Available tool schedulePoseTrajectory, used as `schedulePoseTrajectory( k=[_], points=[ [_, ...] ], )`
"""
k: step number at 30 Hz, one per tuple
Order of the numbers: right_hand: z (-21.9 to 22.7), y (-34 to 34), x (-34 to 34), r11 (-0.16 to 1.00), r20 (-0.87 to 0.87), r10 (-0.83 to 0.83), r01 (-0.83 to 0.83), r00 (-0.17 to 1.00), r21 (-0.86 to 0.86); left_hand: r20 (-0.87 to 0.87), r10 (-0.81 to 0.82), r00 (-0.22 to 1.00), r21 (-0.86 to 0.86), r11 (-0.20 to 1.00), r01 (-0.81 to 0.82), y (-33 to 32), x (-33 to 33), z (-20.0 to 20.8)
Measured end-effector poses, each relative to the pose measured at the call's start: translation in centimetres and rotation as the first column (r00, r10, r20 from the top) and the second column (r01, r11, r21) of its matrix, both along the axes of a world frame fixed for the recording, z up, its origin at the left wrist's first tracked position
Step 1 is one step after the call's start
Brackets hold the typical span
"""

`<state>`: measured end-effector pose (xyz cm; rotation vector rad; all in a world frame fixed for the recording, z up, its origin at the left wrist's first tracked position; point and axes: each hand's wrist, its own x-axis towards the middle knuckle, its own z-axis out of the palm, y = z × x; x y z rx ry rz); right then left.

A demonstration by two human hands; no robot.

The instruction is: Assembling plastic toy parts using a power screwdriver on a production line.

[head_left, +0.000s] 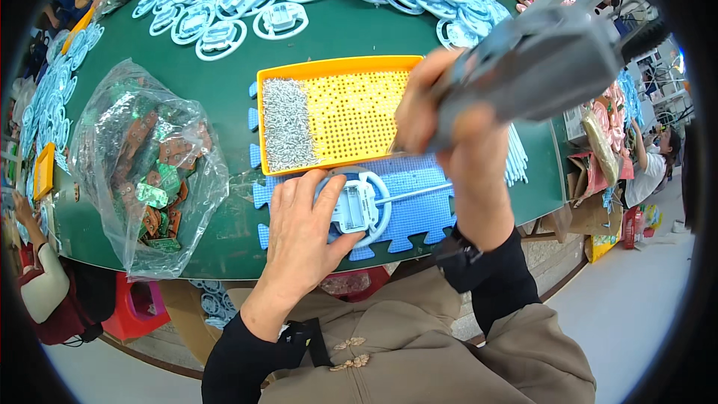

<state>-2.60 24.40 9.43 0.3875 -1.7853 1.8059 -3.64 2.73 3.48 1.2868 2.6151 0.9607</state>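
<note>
On the green bench (336,39), a clear bag (153,172) is parked at left, the yellow tray (366,108) set mid-bench, the blue mat (420,213) laid nearer. Now the blurred grey tool (535,67) is clamped in the right fingers (419,101), while the wheel (357,208) is held on the mat between left fingers (301,193) and thumb. Screw-driving seems to be in hand: a steady wheel and squared-up tool are called for next. Screws (289,123) are heaped in the tray's left end.

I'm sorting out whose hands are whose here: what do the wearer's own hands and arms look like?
The left hand and right hand are bare, without gloves. Black sleeves end near the wrists, with more black material at the cuffs. A brown garment is worn too.
</note>
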Motion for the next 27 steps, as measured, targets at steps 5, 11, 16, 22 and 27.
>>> schedulePoseTrajectory(
  k=[5, 11, 16, 22, 27],
  points=[
    [-0.8, 5.2, -2.5, 0.966, 0.04, -0.253, 0.255, 0.967, -0.036, 0.058, 0.017, 0.998, 0.085, 0.996, -0.022, 0.1, -0.1, -0.4],
    [-2.3, 6.1, -2.9, 0.977, -0.004, -0.21, 0.209, 0.978, -0.048, 0.04, 0.028, 0.999, 0.087, 0.996, -0.031, 0.3, -0.1, -1.1],
    [-3.1, 5.9, -3.1, 0.972, 0.029, -0.221, 0.223, 0.975, -0.08, 0.037, 0.034, 0.999, 0.077, 0.996, -0.037, 0.2, 0.0, -1.3],
    [-3.4, 6.1, -3.3, 0.972, 0.023, -0.222, 0.223, 0.975, -0.074, 0.039, 0.039, 0.998, 0.074, 0.996, -0.041, 0.2, 0.0, -1.3],
    [-3.5, 6.1, -3.4, 0.973, 0.031, -0.22, 0.221, 0.975, -0.06, 0.033, 0.039, 0.999, 0.084, 0.996, -0.042, 0.1, -0.1, -1.3]
  ],
)
